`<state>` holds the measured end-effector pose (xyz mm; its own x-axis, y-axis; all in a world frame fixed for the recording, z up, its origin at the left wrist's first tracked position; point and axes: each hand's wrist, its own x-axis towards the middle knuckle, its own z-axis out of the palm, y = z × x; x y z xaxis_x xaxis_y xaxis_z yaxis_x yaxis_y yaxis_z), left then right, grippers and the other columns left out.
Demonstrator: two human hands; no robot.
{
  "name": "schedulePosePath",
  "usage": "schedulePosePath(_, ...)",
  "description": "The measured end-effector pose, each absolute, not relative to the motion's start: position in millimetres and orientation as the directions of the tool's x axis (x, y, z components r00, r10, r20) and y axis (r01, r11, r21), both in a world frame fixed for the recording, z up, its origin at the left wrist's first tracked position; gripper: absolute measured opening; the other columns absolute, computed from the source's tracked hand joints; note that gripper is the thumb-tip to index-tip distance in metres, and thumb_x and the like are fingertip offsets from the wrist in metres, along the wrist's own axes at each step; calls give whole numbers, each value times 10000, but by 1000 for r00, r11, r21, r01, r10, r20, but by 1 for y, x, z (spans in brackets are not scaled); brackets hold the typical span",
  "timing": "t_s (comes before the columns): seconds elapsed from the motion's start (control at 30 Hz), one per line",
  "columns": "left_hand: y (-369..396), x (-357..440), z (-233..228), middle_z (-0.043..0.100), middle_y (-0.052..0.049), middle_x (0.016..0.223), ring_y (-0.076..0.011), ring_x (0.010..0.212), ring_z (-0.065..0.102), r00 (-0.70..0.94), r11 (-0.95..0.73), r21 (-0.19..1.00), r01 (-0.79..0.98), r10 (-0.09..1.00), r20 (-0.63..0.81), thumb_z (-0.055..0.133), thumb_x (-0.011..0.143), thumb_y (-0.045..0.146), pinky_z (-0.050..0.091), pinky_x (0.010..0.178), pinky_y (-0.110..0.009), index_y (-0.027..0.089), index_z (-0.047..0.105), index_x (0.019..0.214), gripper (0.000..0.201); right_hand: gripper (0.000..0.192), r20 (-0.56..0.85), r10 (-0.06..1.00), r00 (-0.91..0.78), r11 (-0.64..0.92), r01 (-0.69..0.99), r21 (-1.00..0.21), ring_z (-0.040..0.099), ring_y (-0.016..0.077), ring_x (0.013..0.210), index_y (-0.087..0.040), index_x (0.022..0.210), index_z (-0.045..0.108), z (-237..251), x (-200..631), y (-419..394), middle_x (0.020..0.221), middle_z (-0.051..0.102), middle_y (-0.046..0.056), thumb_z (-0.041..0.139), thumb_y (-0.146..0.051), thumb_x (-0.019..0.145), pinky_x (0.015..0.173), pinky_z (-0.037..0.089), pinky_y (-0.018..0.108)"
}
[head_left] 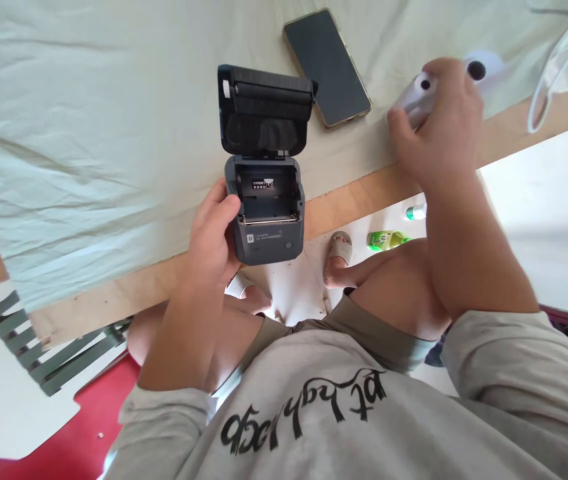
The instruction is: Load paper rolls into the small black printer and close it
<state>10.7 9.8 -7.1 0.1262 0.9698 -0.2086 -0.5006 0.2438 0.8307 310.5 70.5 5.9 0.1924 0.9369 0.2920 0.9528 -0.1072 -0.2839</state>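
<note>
the left hand (pixel 214 230) grasps the dark label printer (pixel 267 200) by its left side, thumb on the rim beside the roll bay. the printer is held above the near edge of the table (pixel 154 133), its hinged lid (pixel 264 110) swung fully open and leaning away from the body. no roll sits in the bay.

the right hand (pixel 444 127) is curled around a white roll (pixel 414 100), thumb on one side and fingers over the other, near the right stretch of that same edge. whether the roll bears on the cloth or is off it, i cannot tell. a second roll (pixel 487 70) stands just beyond those fingers, farther from the near left corner.

to do this step well, pinch the roll across its body so the dark core hole stays uncovered and the winding doesn't slip sideways. lift it straight, so the second roll isn't nudged. the left hand does best with a firm, level hold: part of the printer juts past the table's edge, so a loose grip could mean a drop to the floor. mind the lid too, as it reaches across the view of the phone (pixel 331 73) and could knock it if the printer tips.
</note>
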Motion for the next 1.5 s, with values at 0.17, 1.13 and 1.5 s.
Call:
schedulePosePath(0.17, 11, 13, -10, 781, -25, 892, -190, 701, 691, 95, 215, 846, -488, 977, -193, 672, 864, 379, 580, 712, -364, 187, 770, 990, 250, 354, 251, 937, 244, -146, 924, -352, 604, 350, 1142, -199, 1154, 594, -1, 304, 75, 1227, 600, 190, 639, -172, 804, 987, 468, 516)
schedulePosePath(1.13, 11, 10, -10, 738, -25, 912, -195, 800, 734, 125, 255, 873, -417, 967, -222, 673, 882, 445, 611, 659, -308, 206, 708, 1020, 278, 654, 27, 990, -137, -17, -309, -951, 653, 136, 828, -378, 1218, 538, -31, 226, 56, 961, 604, -50, 901, -460, 681, 658, 605, 269)
schedulePosePath(1.5, 9, 10, -11, 722, -15, 886, -195, 835, 729, 93, 238, 907, -347, 971, -219, 693, 895, 441, 583, 653, -289, 233, 699, 1041, 254, 499, -112, 985, 130, -56, -369, -928, 630, 131, 784, -391, 1023, 616, -6, 229, 51, 926, 611, -55, 925, -528, 656, 595, 585, 256)
